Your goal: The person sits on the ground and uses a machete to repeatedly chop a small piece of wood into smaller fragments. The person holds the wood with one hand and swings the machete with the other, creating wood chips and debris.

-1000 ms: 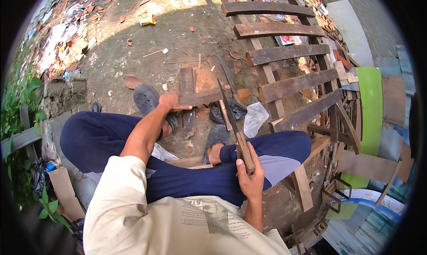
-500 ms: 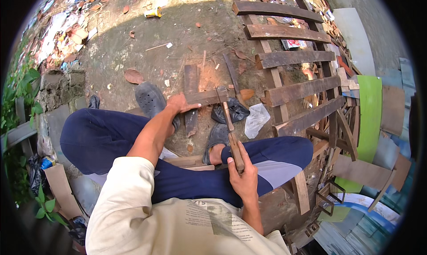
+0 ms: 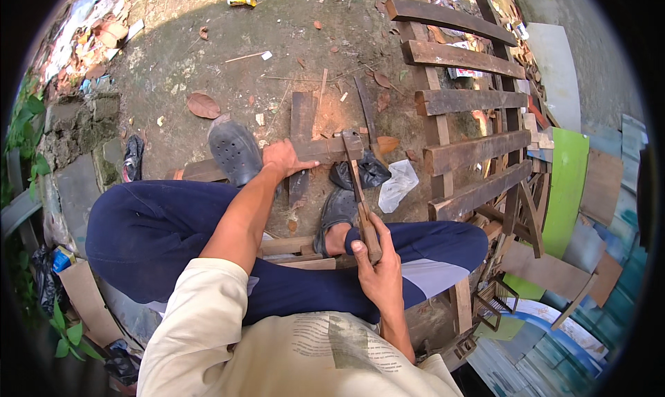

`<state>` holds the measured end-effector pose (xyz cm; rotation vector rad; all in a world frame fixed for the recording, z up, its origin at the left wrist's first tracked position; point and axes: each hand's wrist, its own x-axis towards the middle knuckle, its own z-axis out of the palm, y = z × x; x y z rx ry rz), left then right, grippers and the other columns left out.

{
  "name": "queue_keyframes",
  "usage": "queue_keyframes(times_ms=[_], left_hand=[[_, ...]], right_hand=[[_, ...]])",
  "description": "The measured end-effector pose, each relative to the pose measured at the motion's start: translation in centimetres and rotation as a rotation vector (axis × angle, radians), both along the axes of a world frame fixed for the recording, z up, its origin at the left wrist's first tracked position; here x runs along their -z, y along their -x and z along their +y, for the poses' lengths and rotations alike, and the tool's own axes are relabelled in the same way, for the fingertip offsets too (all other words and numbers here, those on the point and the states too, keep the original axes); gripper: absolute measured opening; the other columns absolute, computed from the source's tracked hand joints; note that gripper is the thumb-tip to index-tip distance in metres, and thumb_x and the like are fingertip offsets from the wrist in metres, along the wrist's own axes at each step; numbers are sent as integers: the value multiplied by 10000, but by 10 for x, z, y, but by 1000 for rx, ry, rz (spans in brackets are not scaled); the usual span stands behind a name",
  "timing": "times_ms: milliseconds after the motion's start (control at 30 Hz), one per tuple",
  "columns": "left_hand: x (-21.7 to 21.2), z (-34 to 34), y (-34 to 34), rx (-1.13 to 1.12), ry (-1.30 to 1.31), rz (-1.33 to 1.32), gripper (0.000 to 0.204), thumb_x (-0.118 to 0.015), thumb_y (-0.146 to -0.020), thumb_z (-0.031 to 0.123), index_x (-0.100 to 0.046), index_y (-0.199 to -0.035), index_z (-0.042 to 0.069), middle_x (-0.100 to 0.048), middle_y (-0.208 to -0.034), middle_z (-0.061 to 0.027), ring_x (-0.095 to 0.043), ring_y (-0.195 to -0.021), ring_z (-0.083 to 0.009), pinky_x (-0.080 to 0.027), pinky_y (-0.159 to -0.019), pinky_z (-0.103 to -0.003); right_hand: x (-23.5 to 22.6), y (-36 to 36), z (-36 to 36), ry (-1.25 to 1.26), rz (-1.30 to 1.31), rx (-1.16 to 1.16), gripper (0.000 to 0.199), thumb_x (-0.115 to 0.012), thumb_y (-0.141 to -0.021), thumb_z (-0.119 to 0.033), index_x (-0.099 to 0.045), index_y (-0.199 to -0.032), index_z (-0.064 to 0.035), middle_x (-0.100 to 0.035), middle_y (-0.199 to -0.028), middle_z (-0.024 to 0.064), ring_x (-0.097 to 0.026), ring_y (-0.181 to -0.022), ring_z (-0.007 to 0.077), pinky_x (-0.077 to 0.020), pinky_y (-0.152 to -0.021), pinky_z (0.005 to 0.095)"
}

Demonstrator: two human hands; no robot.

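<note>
My left hand (image 3: pixel 280 156) presses down on a dark wooden plank (image 3: pixel 322 149), fingers over its far edge and thumb stretched along it. The plank runs leftward under my left shoe (image 3: pixel 235 151) and lies across a second wooden board (image 3: pixel 303 113). My right hand (image 3: pixel 379 262) is closed round the handle of a wooden-handled tool with a narrow blade (image 3: pixel 361 210). Seen nearly edge-on, its exact kind is unclear. The tool's far end is at the plank's right end; whether it touches cannot be made out.
A slatted wooden frame (image 3: pixel 478 103) stands on the right. Another blade-like tool (image 3: pixel 365 110) lies beyond the plank near reddish dust. Black plastic (image 3: pixel 367 174) and a clear bag (image 3: pixel 398 186) lie by my right shoe (image 3: pixel 336 213). Sheets and boards (image 3: pixel 564 189) crowd the far right.
My view has shifted slightly, showing more of the plank past my left shoe. The tool's far end has moved a little along the plank toward its right end.
</note>
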<state>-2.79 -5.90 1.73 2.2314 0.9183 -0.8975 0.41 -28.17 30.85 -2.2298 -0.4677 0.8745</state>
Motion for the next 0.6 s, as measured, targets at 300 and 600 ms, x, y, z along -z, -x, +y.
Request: queue_keyframes(times_ms=[300, 600], left_hand=[[0, -2, 4, 30, -42, -38, 1228, -582, -691, 974, -598, -1287, -100, -705, -1214, -239, -701, -1152, -365, -569, -961, -443], [2, -14, -1, 16, -91, -58, 1235, -590, -654, 992, -606, -1263, -83, -676, -1243, -239, -681, -1171, -368, -558, -962, -464]], right_hand=[[23, -26, 29, 146, 71, 12, 555, -663, -1022, -272, -500, -1505, -52, -698, -1218, 303, -714, -1114, 422, -545, -927, 468], [89, -41, 34, 119, -68, 15, 539, -661, -1007, -272, -523, -1479, -51, -698, -1211, 299, -666, -1135, 483, -543, -947, 482]])
